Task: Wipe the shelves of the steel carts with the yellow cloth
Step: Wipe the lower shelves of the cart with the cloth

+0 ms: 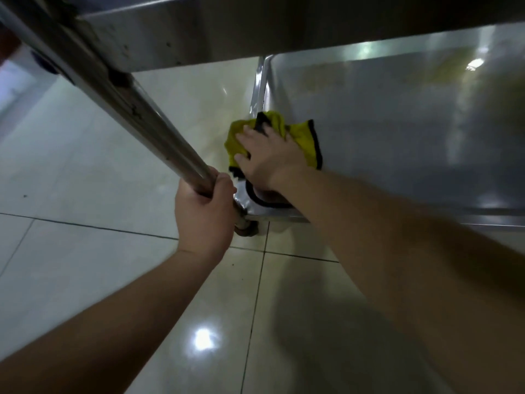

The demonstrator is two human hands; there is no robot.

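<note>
yellow cloth (302,139), black-edged and bunched, lies at the bottom shelf (397,123) corner, nine o'clock side of the steel. right hand (270,157) flat on it, fingers straight, pressing down. left hand (206,211) curls tight round the cart's upright post (119,92), running off toward eleven o'clock. glossy floor tiles (85,166) below.

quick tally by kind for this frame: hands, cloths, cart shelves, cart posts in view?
Hands: 2, left hand gripping the post, right hand flat on the cloth
Cloths: 1, yellow cloth at the lower shelf's corner
Cart shelves: 2, lower shelf and upper shelf
Cart posts: 1, post
Total: 6
</note>
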